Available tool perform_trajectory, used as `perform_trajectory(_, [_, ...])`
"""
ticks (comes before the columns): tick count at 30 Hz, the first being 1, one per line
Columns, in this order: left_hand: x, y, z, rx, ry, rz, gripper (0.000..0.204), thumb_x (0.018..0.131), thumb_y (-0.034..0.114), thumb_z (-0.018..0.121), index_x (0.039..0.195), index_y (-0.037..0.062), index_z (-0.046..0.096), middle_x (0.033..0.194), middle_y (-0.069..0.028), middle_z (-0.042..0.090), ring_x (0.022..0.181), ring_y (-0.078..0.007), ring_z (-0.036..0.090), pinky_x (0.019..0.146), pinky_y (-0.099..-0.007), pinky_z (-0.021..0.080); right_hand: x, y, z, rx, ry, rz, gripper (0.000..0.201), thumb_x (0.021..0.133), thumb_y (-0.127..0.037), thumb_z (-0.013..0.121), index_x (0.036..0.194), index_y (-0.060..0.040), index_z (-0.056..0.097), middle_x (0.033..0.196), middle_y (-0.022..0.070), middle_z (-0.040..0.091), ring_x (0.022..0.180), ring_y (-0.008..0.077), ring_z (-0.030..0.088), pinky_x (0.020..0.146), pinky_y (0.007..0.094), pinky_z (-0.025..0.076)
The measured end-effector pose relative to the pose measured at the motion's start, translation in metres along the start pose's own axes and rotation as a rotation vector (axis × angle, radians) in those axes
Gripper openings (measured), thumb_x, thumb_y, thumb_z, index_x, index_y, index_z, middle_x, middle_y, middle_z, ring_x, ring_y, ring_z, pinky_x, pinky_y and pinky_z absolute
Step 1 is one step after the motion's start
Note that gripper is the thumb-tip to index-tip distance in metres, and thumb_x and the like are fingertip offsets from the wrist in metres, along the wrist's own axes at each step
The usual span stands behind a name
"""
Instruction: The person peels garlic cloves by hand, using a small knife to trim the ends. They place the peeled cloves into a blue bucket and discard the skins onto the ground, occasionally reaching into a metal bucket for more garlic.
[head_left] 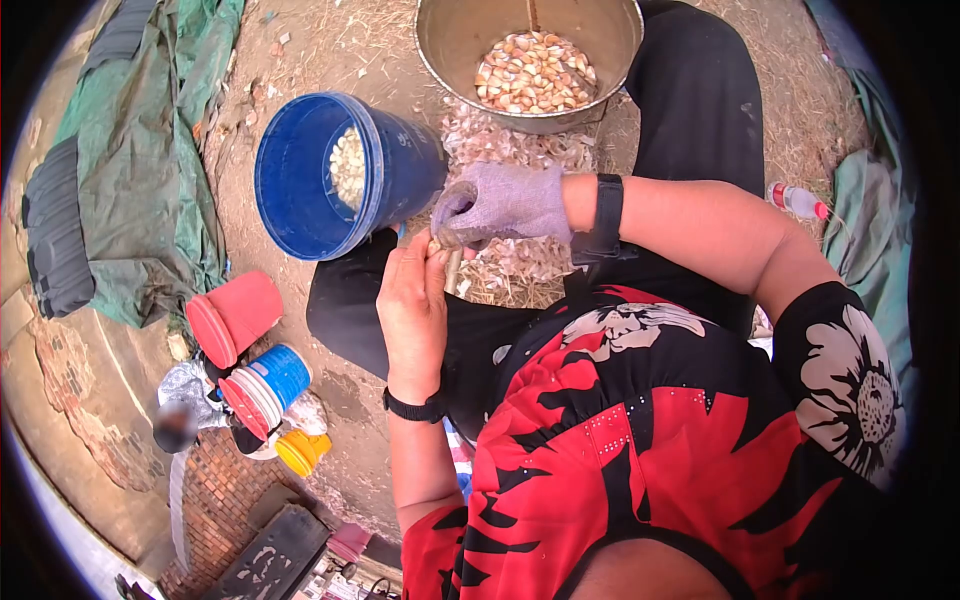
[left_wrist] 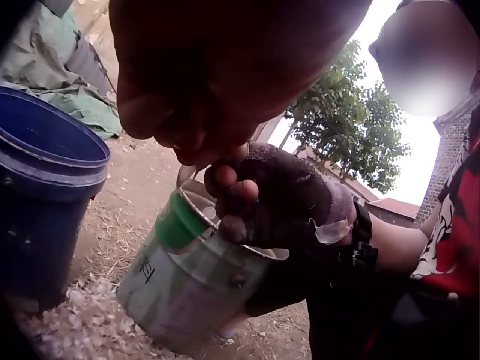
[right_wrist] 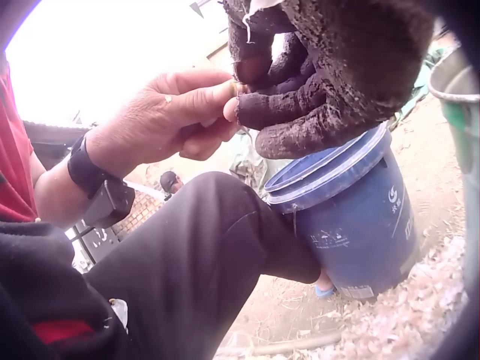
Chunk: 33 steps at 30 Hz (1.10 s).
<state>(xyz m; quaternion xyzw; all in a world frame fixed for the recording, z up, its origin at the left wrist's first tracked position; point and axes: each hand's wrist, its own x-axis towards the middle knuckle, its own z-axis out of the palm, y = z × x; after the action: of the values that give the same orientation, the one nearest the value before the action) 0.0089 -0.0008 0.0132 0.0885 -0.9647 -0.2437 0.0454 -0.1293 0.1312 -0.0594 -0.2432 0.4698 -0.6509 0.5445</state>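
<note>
My bare left hand and my gloved right hand meet fingertip to fingertip above my lap. Between them both hands pinch a small pale garlic clove, mostly hidden by the fingers. The right hand wears a lilac knit glove, dark and dirty on the palm side, with bare fingertips poking out. A scrap of papery skin clings near the glove's cuff. Just left of the hands, a blue bucket holds peeled white cloves. Beyond them, a metal pail contains many unpeeled cloves.
Garlic skins litter the ground between my legs. To the left are a red bucket, a blue-and-white bucket, a yellow container and another person. A green tarp lies farther left, and a plastic bottle at right.
</note>
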Motion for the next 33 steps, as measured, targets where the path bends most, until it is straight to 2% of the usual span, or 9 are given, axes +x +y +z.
perform_trajectory(2, [0.000, 0.002, -0.001, -0.014, -0.042, -0.027, 0.023, 0.093, 0.006, 0.061, 0.116, 0.0021, 0.064, 0.081, -0.0140, 0.056, 0.072, -0.0297, 0.057, 0.068, -0.0364, 0.047, 0.000, 0.000, 0.000, -0.020, 0.004, 0.020, 0.022, 0.086, -0.021, 0.066, 0.091, -0.0003, 0.070, 0.071, 0.0044, 0.066, 0.064, 0.0115, 0.063, 0.060, 0.0263, 0.050])
perform_trajectory(6, [-0.001, 0.000, 0.006, -0.008, -0.032, 0.000, 0.024, 0.093, 0.005, 0.061, 0.117, 0.0030, 0.064, 0.083, -0.0133, 0.059, 0.071, -0.0268, 0.059, 0.066, -0.0349, 0.048, 0.000, -0.004, 0.000, -0.199, 0.015, 0.021, 0.022, 0.087, -0.021, 0.065, 0.091, -0.0004, 0.070, 0.071, 0.0052, 0.066, 0.064, 0.0127, 0.064, 0.061, 0.0268, 0.052])
perform_trajectory(11, [-0.007, -0.006, 0.014, -0.226, 0.023, -0.124, 0.025, 0.096, 0.005, 0.059, 0.121, 0.0023, 0.061, 0.088, -0.0050, 0.066, 0.069, -0.0115, 0.059, 0.061, -0.0245, 0.048, 0.000, 0.009, -0.001, 0.352, -0.051, 0.139, 0.023, 0.091, -0.024, 0.064, 0.089, -0.0014, 0.070, 0.075, 0.0055, 0.066, 0.068, 0.0141, 0.066, 0.064, 0.0285, 0.054])
perform_trajectory(14, [-0.015, -0.004, 0.012, -0.412, 0.081, -0.201, 0.022, 0.099, 0.007, 0.057, 0.120, 0.0015, 0.057, 0.090, -0.0054, 0.066, 0.069, -0.0091, 0.058, 0.061, -0.0225, 0.048, -0.003, 0.010, 0.001, 0.576, -0.148, 0.170, 0.023, 0.091, -0.024, 0.065, 0.092, -0.0016, 0.069, 0.078, 0.0057, 0.067, 0.069, 0.0140, 0.065, 0.064, 0.0281, 0.054])
perform_trajectory(18, [-0.015, -0.001, 0.014, -0.804, 0.267, -0.220, 0.017, 0.102, 0.013, 0.052, 0.115, 0.0026, 0.048, 0.095, -0.0134, 0.063, 0.066, -0.0126, 0.057, 0.059, -0.0265, 0.051, 0.005, 0.012, -0.009, 0.365, -0.071, 0.203, 0.027, 0.094, -0.028, 0.065, 0.108, -0.0041, 0.066, 0.087, 0.0071, 0.067, 0.076, 0.0163, 0.069, 0.072, 0.0310, 0.057])
perform_trajectory(20, [-0.013, 0.001, 0.010, -0.889, 0.270, -0.264, 0.018, 0.103, 0.014, 0.052, 0.115, 0.0023, 0.047, 0.094, -0.0129, 0.063, 0.066, -0.0128, 0.058, 0.058, -0.0265, 0.051, 0.007, 0.011, -0.009, 0.015, 0.054, 0.095, 0.031, 0.094, -0.030, 0.065, 0.111, -0.0039, 0.065, 0.089, 0.0063, 0.067, 0.079, 0.0149, 0.068, 0.076, 0.0298, 0.057])
perform_trajectory(23, [-0.012, 0.000, 0.009, -0.876, 0.245, -0.288, 0.018, 0.103, 0.013, 0.051, 0.115, 0.0024, 0.046, 0.092, -0.0122, 0.063, 0.065, -0.0118, 0.057, 0.058, -0.0253, 0.050, -0.007, -0.007, 0.007, 0.377, 0.039, 0.072, 0.025, 0.093, -0.026, 0.064, 0.098, -0.0027, 0.070, 0.078, 0.0029, 0.066, 0.070, 0.0117, 0.063, 0.065, 0.0253, 0.052])
perform_trajectory(26, [-0.013, -0.001, 0.012, -0.722, 0.230, -0.272, 0.016, 0.102, 0.011, 0.052, 0.114, 0.0026, 0.047, 0.091, -0.0104, 0.062, 0.064, -0.0096, 0.055, 0.057, -0.0231, 0.048, -0.009, -0.005, -0.005, 0.377, -0.153, 0.058, 0.035, 0.094, -0.029, 0.066, 0.115, -0.0011, 0.065, 0.091, 0.0049, 0.067, 0.080, 0.0110, 0.065, 0.077, 0.0260, 0.055])
perform_trajectory(33, [-0.011, -0.001, 0.022, -0.496, 0.187, -0.232, 0.013, 0.101, 0.006, 0.053, 0.113, 0.0028, 0.049, 0.092, -0.0080, 0.063, 0.064, -0.0067, 0.052, 0.057, -0.0208, 0.045, -0.002, 0.002, -0.008, 0.291, -0.140, 0.075, 0.032, 0.093, -0.029, 0.067, 0.111, -0.0020, 0.068, 0.092, 0.0047, 0.067, 0.079, 0.0114, 0.064, 0.076, 0.0262, 0.055])
